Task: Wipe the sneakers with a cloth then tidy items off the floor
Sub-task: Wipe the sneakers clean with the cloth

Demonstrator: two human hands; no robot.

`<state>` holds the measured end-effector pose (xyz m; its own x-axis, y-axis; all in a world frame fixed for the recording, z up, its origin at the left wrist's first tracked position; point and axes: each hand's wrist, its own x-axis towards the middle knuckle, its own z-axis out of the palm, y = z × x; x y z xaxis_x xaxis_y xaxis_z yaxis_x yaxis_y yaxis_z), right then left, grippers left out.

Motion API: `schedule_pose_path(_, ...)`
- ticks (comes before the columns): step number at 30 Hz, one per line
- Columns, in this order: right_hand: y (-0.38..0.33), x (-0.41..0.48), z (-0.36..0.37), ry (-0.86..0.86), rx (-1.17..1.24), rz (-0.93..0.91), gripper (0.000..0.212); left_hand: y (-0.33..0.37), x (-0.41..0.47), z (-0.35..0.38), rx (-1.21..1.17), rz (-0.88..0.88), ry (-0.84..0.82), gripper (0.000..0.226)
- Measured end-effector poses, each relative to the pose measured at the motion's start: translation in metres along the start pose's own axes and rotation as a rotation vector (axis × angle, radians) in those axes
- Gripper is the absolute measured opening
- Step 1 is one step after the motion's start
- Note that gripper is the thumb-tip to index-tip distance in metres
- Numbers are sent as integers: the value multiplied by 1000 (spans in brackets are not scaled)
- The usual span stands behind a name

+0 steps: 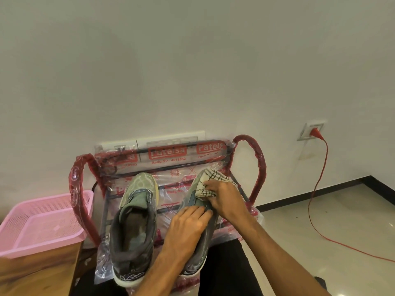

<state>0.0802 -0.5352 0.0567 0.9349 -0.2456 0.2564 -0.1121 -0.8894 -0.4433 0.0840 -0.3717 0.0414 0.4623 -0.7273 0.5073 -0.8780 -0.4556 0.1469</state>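
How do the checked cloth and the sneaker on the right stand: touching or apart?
Touching. The head view shows the cloth, gripped by the right hand, lying directly on the toe of the sneaker, with no gap visible.

On rack (259,167): left sneaker (134,227), right sneaker (197,257), side by side. On right sneaker's toe: cloth (210,180), under right hand (224,199). Left of rack: basket (44,249), on surface (32,276). Right of rack: cord (316,189), on floor (320,221)

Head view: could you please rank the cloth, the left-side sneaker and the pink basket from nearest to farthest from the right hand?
1. cloth, gripped in the right hand itself.
2. left-side sneaker, just to the hand's left.
3. pink basket, far left of the view.
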Motion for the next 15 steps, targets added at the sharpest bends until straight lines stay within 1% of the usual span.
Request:
schedule_pose_path(2, 9, -1, -2, 91, -62, 31, 31, 2, -1, -1, 0, 7, -7, 51)
schedule_pose_path(4, 14, 5, -7, 173, -66, 113, 23, 3, 0, -2, 2, 8, -15, 52)
schedule_pose_path(7, 9, 19, -10, 224, 24, 210, 14, 3, 1, -2, -6, -19, -30, 51)
schedule_pose_path(10, 1, 25, -9, 282, 130, 258, 14, 5, -1, -2, -18, -35, -59, 49)
schedule_pose_path(13, 1, 19, -6, 199, 140, 255, 27, 5, 1, -3, -31, -63, -79, 44)
schedule_pose_path(15, 4, 13, -6, 137, 135, 249, 28, 3, 5, -4, -22, -109, -103, 44)
